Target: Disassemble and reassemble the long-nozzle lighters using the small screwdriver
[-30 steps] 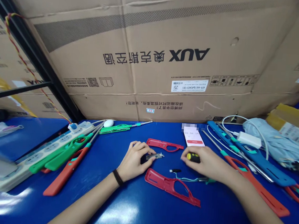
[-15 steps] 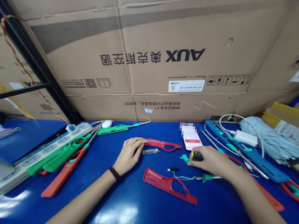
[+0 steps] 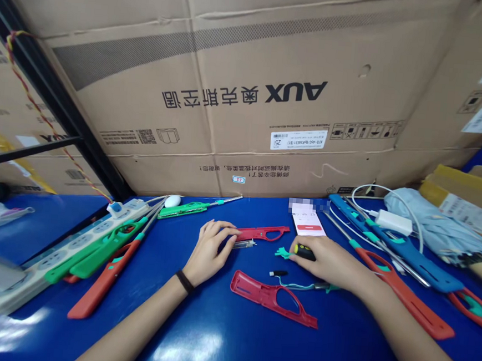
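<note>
My left hand [image 3: 211,251] has its fingers closed at the left end of a red lighter casing half [image 3: 262,234]. Partly under its thumb lies a clear fuel tank [image 3: 244,243]. My right hand [image 3: 330,260] grips a short black-and-yellow screwdriver [image 3: 304,252]; its shaft is hidden. A small green plastic trigger piece [image 3: 283,253] shows at those fingertips. Below, the other red casing half [image 3: 275,299] lies with its hollow side up. Between the halves rests a black igniter [image 3: 278,273] with thin wires, leading to a metal tube partly behind my right hand.
A lit phone [image 3: 309,222] lies behind my right hand. Red lighters [image 3: 407,296] and blue ones [image 3: 418,261] lie at the right, with a white charger [image 3: 394,222]. At the left are a power strip [image 3: 72,250] and green lighters [image 3: 105,253]. A large cardboard box [image 3: 235,46] stands behind.
My right hand has moved left with the screwdriver and the green piece. My left fingers have shifted slightly right along the casing, now partly covering the fuel tank.
</note>
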`<state>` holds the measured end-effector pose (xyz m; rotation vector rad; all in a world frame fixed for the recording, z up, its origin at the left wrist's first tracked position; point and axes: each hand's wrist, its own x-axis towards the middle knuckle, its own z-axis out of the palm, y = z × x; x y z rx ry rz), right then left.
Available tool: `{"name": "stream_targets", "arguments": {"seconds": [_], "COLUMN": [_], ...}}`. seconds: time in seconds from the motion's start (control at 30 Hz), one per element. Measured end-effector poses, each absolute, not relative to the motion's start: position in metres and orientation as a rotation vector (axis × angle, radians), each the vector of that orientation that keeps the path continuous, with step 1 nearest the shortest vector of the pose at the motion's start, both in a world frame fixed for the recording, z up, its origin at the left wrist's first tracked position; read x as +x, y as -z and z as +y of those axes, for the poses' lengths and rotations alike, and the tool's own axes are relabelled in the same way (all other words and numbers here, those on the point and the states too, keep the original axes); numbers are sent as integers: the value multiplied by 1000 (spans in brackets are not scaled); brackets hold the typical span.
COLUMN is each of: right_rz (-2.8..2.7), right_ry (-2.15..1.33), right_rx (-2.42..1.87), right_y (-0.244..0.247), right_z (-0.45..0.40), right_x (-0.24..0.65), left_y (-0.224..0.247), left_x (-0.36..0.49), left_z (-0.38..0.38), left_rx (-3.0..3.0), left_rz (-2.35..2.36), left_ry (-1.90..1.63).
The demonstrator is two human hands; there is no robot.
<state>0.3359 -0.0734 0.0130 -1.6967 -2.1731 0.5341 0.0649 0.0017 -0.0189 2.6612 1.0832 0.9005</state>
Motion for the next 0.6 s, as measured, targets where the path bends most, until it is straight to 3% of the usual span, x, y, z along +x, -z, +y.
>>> {"name": "stream_targets", "arguments": {"seconds": [0.23, 0.6], "right_rz": [-2192, -2155], "right_ry": [-545, -574], "right_rx": [-1307, -1348], "right_y": [-12, -11], "right_z": [-82, -85], "right_x": [305, 300], "left_y": [5, 15], "left_x": [77, 80], "left_z": [-25, -25], "left_rx": [2810, 2690], "left_rz": [418, 526], "left_ry": [-1039, -1025]}}
